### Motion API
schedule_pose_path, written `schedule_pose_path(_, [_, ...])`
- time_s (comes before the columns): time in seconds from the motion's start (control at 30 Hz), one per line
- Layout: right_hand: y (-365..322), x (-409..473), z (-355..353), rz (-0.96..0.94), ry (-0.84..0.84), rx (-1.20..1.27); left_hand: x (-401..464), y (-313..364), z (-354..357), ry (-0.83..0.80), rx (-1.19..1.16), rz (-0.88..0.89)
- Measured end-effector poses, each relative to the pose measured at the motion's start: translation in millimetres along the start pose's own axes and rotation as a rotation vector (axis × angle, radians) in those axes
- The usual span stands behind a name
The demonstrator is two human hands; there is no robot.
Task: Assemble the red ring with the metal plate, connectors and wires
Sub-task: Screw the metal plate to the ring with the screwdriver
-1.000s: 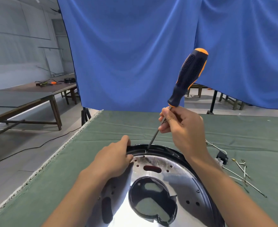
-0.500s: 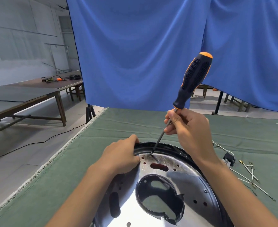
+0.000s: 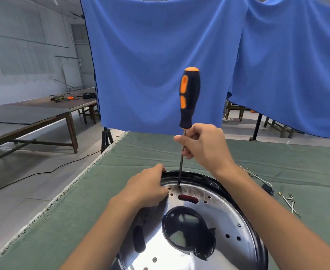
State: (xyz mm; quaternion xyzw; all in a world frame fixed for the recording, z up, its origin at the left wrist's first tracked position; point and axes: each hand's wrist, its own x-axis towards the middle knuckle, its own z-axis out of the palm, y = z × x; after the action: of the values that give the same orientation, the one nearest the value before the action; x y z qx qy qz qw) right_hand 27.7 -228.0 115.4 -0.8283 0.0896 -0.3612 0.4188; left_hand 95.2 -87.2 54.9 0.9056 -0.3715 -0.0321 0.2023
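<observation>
- Since a second ago the screwdriver has swung from a rightward lean to nearly upright, its tip now planted near the far edge of the metal plate.
- Far left, a wooden side table stands well apart, with open floor between it and the work table, whose frayed left edge runs diagonally toward the camera.
- Left hand has its fingers curled over the plate's far-left rim, gripping it.
- Metal plate lies flat on the green cloth, close to the person; a dark rim surrounds it, and red shows through a slot just behind the screwdriver tip, probably the red ring underneath.
- Bare green cloth stretches between the plate's far rim and the blue curtain.
- Right hand pinches the screwdriver's thin shaft just below the black and orange handle, fingers curled round it.
- Right of the plate, wires with small metal ends and a small black connector lie loose on the cloth, apart from the plate's rim.
</observation>
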Motion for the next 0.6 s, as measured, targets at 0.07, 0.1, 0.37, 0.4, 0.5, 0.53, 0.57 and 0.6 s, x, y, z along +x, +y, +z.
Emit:
schedule_pose_path(0.07, [-2.5,2.4,5.5,0.013,0.004,-0.048,-0.6,3.5,1.2,0.082,-0.13,0.036])
schedule_pose_path(0.1, [-3.4,2.6,7.3,0.012,0.01,-0.08,-1.0,7.2,1.0,0.135,-0.205,0.063])
schedule_pose_path(0.37, [-11.2,1.6,0.3,0.088,0.017,-0.215,19.7,40.3,-12.2,0.261,-0.47,0.042])
schedule_pose_path(0.4, [-12.4,1.3,-2.5,0.096,-0.002,-0.223,21.8,40.1,-11.8,0.261,-0.445,0.056])
schedule_pose_path(0.5, [-17.8,2.6,-16.7,0.118,-0.033,-0.081,26.1,38.2,-8.4,0.239,-0.421,0.137])
schedule_pose_path(0.53, [-21.3,4.8,-22.2,0.108,-0.037,-0.025,27.1,37.9,-6.9,0.233,-0.428,0.155])
schedule_pose_path(0.57, [-25.2,7.4,-27.1,0.093,-0.041,0.024,27.6,37.8,-5.3,0.224,-0.445,0.164])
schedule_pose_path(0.6, [-29.9,10.1,-30.9,0.081,-0.047,0.076,28.1,38.0,-3.9,0.211,-0.475,0.166])
